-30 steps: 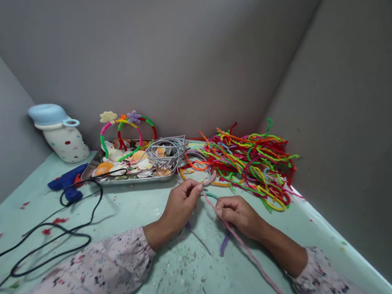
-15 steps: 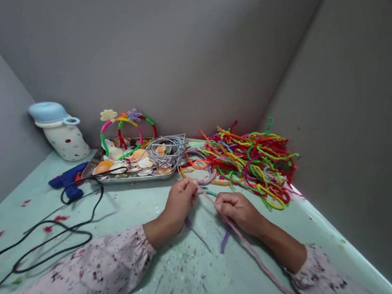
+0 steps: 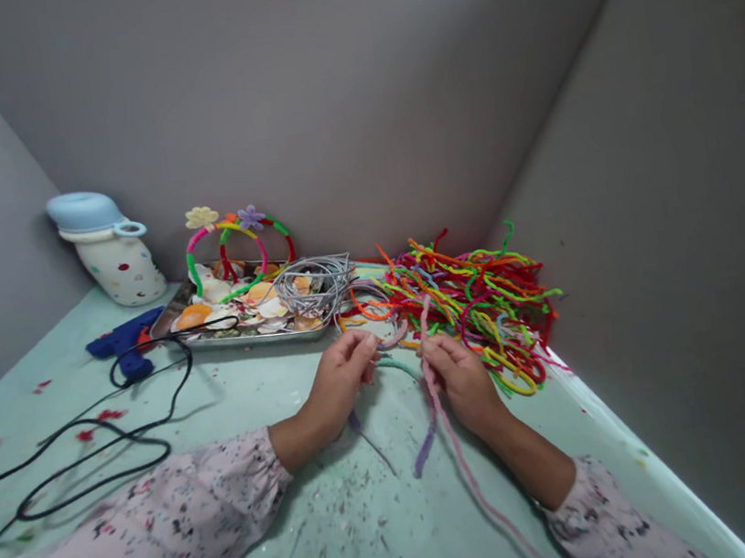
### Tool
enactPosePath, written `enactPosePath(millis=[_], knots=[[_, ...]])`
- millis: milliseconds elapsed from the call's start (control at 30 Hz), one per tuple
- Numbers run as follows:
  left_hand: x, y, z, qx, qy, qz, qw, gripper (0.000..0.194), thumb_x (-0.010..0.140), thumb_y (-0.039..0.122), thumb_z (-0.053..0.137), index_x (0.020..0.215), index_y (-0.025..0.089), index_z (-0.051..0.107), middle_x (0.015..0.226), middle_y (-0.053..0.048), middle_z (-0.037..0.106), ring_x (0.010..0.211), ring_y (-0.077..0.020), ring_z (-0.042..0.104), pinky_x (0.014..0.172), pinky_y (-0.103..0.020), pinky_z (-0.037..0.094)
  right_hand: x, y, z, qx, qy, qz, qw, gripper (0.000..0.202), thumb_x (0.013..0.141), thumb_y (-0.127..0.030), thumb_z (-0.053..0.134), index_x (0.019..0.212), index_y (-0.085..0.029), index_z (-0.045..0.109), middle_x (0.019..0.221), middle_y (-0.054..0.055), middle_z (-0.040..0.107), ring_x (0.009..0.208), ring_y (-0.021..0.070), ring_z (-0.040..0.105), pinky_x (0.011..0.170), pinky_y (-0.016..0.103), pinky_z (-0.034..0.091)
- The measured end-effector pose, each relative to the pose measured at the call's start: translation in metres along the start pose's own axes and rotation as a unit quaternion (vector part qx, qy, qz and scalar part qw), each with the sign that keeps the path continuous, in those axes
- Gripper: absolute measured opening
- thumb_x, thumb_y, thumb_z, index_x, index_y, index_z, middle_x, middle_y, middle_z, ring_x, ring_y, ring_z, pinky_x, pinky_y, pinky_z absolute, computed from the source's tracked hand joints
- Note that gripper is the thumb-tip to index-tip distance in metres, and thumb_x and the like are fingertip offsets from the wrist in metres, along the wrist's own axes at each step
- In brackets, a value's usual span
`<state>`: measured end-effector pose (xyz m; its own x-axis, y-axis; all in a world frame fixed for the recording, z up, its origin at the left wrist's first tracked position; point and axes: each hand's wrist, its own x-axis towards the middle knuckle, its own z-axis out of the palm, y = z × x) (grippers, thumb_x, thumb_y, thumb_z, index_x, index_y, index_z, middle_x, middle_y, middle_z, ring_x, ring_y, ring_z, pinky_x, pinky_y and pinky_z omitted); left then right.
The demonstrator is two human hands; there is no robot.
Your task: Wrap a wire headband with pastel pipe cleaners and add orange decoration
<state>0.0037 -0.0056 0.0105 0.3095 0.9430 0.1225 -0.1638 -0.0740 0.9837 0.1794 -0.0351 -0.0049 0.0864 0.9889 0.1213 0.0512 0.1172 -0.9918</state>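
Observation:
My left hand (image 3: pixel 345 377) is closed in a pinch on a bent wire wrapped in fuzzy pipe cleaner. The wire's teal stretch (image 3: pixel 397 365) runs across toward my right hand, and a purple end (image 3: pixel 426 452) hangs below it. Under my left fingers another purple bit and a thin bare grey tip (image 3: pixel 384 458) stick out. Between thumb and fingers, my right hand (image 3: pixel 459 378) grips a long pink pipe cleaner (image 3: pixel 470 478). Its short end points up above the fingers; the long end trails down to the right. My right fingers hide where the pink strand and the wire cross.
A heap of colourful pipe cleaners (image 3: pixel 479 301) lies behind my right hand. On the left are a metal tray (image 3: pixel 243 341) of shells with a grey wire coil (image 3: pixel 318 282), two decorated hoops, a blue glue gun (image 3: pixel 128 343) with black cord (image 3: pixel 106 427), and a bottle (image 3: pixel 121 263).
My right hand has moved right and slightly up, away from my left hand. The pink pipe cleaner's tip has come out of the left fingers and now points upward.

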Motion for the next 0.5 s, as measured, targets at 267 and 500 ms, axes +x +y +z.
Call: enactPosePath(millis=[267,500], knots=[[-0.017,-0.002,0.014,0.108,-0.093,-0.040,0.989,0.026,0.083,0.036,0.050,0.094,0.014,0.060,0.075,-0.001,0.058,0.047,-0.0057,0.046,0.046,-0.019,0.036,0.011,0.004,0.001,0.173,0.053,-0.006,0.984,0.025,0.083,-0.040,0.056,0.072,-0.018,0.053,0.062,-0.003,0.057,0.044,0.0045,0.043,0.039,0.015,0.032],[-0.022,-0.004,0.020,0.113,-0.131,-0.099,0.980,0.032,0.078,0.038,0.057,0.098,0.014,0.056,0.067,-0.001,0.059,0.039,-0.0056,0.043,0.038,-0.019,0.031,0.012,0.001,-0.001,0.249,0.071,0.002,0.966,0.017,0.080,-0.033,0.061,0.076,-0.018,0.055,0.067,-0.001,0.061,0.048,0.0043,0.048,0.041,0.013,0.036]])
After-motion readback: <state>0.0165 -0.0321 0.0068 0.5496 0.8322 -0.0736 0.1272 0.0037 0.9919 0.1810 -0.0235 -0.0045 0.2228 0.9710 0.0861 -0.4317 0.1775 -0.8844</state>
